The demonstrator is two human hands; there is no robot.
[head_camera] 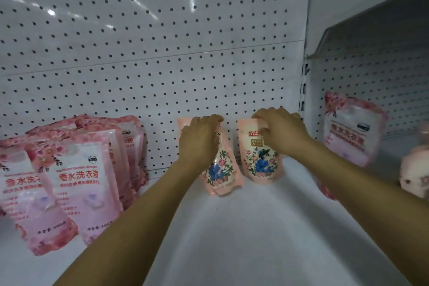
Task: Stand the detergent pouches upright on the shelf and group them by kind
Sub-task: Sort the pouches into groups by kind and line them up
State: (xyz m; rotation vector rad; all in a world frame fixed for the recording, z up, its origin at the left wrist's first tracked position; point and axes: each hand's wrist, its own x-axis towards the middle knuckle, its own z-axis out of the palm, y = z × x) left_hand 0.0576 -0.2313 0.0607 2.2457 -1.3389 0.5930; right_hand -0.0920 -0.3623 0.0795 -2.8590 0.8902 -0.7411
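Two small pink pouches with a blue-and-rose flower print stand near the pegboard back of the white shelf [243,227]. My left hand [200,139] grips the top of the left small pouch [220,174], which leans to the right. My right hand [282,131] grips the top of the right small pouch [260,165], which stands upright. At the left, several larger pink rose-print pouches [81,183] stand in a leaning group. One more large rose-print pouch [350,132] leans against the back at the right.
The white pegboard back wall [151,65] rises behind the pouches. An upright post [304,90] divides this bay from the right one, where a pale pink object [415,174] sits blurred at the edge. A shelf [371,30] overhangs at the upper right.
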